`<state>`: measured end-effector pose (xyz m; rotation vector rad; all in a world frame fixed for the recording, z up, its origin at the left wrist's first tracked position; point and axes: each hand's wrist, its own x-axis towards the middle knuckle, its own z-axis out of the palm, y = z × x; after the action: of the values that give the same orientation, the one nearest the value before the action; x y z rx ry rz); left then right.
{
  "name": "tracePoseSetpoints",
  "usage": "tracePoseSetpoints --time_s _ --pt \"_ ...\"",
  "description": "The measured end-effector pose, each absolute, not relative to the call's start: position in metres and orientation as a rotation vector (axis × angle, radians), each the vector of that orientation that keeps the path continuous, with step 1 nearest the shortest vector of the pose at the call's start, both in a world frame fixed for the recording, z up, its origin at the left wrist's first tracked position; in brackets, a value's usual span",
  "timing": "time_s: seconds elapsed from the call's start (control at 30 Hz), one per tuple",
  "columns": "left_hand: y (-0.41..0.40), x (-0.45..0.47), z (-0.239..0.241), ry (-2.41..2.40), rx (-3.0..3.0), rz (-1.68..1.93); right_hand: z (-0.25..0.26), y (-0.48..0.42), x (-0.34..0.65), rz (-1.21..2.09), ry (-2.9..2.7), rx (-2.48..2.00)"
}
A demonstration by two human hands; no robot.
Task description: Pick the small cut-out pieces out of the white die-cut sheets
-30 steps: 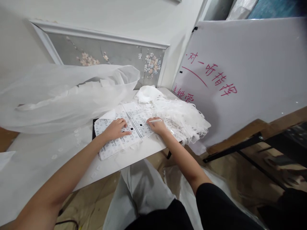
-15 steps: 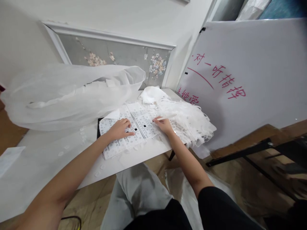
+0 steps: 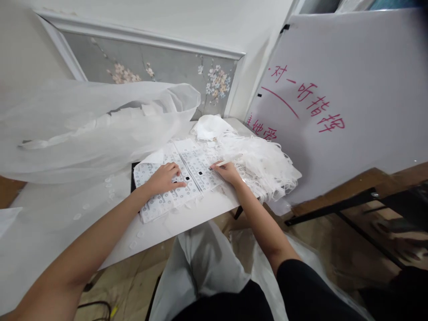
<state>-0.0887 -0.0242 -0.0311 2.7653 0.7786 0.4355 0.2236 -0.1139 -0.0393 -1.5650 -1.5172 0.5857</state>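
Two white sheets (image 3: 197,166) printed with rows of small rings lie side by side on a dark pad on the white table (image 3: 187,218). My left hand (image 3: 163,178) rests flat on the left sheet, fingers stretched and pressing it down beside a small black square. My right hand (image 3: 227,170) is pinched round a thin white stick (image 3: 224,163), its tip touching the right sheet near another black square.
A tangled heap of white strips (image 3: 264,167) lies right of my right hand. Sheer white fabric (image 3: 87,129) billows over the table's left and back. A whiteboard (image 3: 341,93) with red writing leans at the right. Small white discs (image 3: 109,191) are scattered on the table.
My hands stay on the sheets; the right hand's stick has shifted slightly on the right sheet. The head view has swung a little.
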Motion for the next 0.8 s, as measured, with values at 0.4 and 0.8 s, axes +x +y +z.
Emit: tracePoseSetpoints --time_s 0.4,0.8 --pt "-0.025 -0.088 -0.027 0.792 2.729 0.409 -0.042 -0.114 0.224 0.339 -1.834 -1.565" --pt "-0.023 -0.088 -0.032 0.798 2.702 0.430 -0.043 -0.109 0.207 -0.057 -1.901 -1.742"
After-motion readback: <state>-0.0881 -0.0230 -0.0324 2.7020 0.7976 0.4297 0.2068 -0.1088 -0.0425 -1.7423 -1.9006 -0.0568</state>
